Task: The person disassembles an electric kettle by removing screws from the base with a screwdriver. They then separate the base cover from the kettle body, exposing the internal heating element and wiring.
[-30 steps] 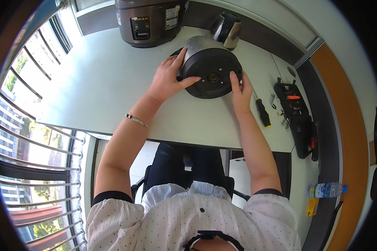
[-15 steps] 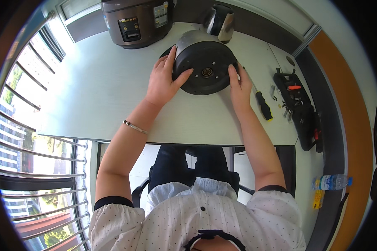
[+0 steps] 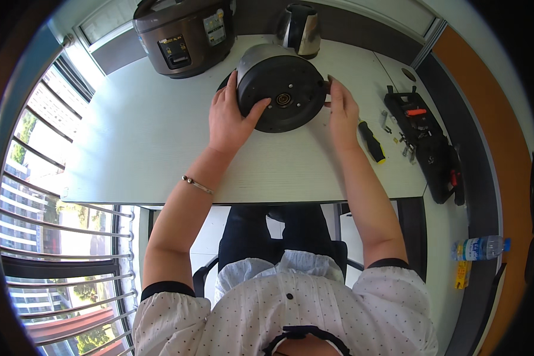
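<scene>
Both forearms reach forward, bare to the upper-arm sleeves. The left hand (image 3: 231, 118) is spread, fingers pointing ahead, thumb angled rightward. The right hand (image 3: 342, 110) stands edge-on, fingers extended, palm facing left.

The person wears a white short-sleeved blouse (image 3: 285, 314) scattered with small dark dots, its sleeves ending above the elbows in dark bands, with a ruffled hem at the front and a dark button on the chest. A dark collar trim curves along the near edge of the view, and dark trousers (image 3: 279, 234) show beyond the hem. On the left wrist sits a thin beaded bracelet (image 3: 197, 185); the left hand (image 3: 228, 121) and right hand (image 3: 344, 113) are bare, with no rings that can be made out.
</scene>
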Available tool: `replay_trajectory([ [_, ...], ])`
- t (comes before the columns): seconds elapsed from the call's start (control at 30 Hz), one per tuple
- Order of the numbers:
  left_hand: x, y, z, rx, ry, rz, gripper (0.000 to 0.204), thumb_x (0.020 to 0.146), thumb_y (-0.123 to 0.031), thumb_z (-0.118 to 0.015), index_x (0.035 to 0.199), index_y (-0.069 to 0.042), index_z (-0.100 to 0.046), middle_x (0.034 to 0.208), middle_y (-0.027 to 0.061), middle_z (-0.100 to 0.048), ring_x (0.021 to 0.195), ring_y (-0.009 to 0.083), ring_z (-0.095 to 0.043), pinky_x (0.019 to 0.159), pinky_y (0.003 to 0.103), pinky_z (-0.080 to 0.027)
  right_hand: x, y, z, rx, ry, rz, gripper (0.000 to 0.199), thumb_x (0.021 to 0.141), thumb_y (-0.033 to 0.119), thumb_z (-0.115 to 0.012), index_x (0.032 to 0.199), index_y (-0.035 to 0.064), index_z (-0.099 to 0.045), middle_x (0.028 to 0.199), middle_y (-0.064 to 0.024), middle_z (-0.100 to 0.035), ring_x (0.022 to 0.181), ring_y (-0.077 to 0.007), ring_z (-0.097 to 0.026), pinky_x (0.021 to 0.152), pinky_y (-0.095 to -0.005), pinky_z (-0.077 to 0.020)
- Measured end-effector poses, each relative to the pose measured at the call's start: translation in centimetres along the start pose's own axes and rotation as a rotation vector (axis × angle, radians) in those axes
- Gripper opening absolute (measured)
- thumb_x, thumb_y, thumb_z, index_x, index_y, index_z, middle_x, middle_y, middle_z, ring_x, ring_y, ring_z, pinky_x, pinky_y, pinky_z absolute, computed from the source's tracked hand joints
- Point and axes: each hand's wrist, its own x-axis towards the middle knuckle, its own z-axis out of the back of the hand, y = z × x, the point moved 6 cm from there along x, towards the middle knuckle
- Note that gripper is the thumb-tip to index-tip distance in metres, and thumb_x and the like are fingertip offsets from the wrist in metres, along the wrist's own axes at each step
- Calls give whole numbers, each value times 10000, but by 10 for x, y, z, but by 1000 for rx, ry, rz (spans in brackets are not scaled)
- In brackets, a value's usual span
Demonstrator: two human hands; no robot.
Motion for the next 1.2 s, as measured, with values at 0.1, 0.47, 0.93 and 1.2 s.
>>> replay_trajectory([
  [0.1,0,0,-3,4,1,14,831,780,-471,-707,1336,68,-407,1121,233,-599,1092,406,-531,963,447,-410,10,-5,13,-187,-60,-87,442,895,363,-594,1160,12,-639,1021,-150,-679,911,-226,-629,817,-314,-481],
  [0.47,6,-2,-7,35,-48,-7,850,748,-445,-744,1361,30,-394,1243,220,-518,1188,383,-444,1018,458,-354,51,-16,45,-1327,428,-131,220,781,187,-627,938,46,-689,991,-164,-683,949,-323,-633,814,-413,-499],
  [0.93,9,-61,9,181,-244,-434,747,711,-269,-796,1340,-42,-461,1302,191,-468,1247,406,-394,1034,482,-327,47,-15,62,-996,229,-94,194,882,130,-547,989,26,-671,942,-165,-680,872,-339,-656,787,-396,-520],
  [1.2,-2,-64,16,182,-300,-521,620,716,-209,-776,1271,-60,-545,1284,179,-477,1235,403,-402,1020,478,-335,23,39,38,296,413,-328,225,879,148,-601,999,-19,-693,662,-7,-565,593,-77,-522,531,-220,-434],
])
